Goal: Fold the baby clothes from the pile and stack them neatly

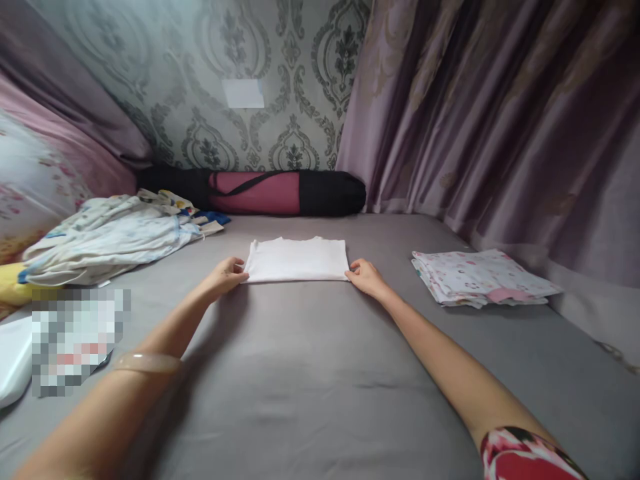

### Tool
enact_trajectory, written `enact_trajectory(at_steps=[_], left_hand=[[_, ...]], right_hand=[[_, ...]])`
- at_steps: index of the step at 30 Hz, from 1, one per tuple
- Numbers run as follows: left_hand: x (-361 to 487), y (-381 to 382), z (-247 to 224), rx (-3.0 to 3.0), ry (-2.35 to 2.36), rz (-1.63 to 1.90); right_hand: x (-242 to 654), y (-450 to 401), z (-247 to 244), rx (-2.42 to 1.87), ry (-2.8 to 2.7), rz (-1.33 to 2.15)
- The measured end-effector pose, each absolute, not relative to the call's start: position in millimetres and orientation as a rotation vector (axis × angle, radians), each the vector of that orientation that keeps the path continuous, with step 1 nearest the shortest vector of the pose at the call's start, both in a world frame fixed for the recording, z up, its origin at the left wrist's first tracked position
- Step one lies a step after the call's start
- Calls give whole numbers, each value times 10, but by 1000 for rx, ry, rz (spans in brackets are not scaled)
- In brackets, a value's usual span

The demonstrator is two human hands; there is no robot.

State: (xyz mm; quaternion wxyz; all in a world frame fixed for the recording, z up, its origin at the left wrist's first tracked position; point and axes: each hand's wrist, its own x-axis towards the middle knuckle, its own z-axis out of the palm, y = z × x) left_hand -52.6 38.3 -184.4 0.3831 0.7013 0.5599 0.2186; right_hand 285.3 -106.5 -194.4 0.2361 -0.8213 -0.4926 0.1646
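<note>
A white cloth garment [297,260], folded into a flat rectangle, lies on the grey bed sheet [310,373] in front of me. My left hand [227,275] pinches its near left corner between thumb and fingers. At the near right corner, my right hand [367,275] grips the fabric in the same way. The near edge runs almost straight between both hands, while the far edge is slightly uneven. A pale bangle [149,363] circles my left forearm.
Folded floral cloths [485,277] lie in a stack at right. Rumpled clothes [120,230] are heaped at left, above a blurred-out item [77,340]. A long black and maroon bag [255,193] lies along the wall. Purple curtains [475,120] hang at right.
</note>
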Motion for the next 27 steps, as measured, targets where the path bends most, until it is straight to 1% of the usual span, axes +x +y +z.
enact_trajectory(at_steps=[5, 8, 10, 12, 15, 17, 22, 27], left_hand=[[-579, 445, -1935, 1940, 1456, 522], [-439, 471, -1955, 2234, 1495, 637], [-224, 449, -1964, 2440, 1418, 743], [47, 396, -1980, 2596, 1222, 708], [406, 298, -2020, 2757, 1007, 562], [536, 248, -2049, 2839, 1009, 431], [541, 206, -2097, 2869, 1100, 154], [489, 233, -2097, 2804, 1083, 42]], right_hand=[[2796, -1099, -1846, -2387, -1439, 359], [2634, -1038, -1728, -2441, -1508, 100], [2465, -918, -1673, -2354, -1616, -75], [2281, -752, -1667, -2191, -1783, -144], [2067, -514, -1754, -2022, -1980, -146], [2002, -415, -1843, -2005, -2054, -116], [2027, -365, -1990, -2061, -2100, 36], [2050, -384, -1987, -2081, -2082, 135]])
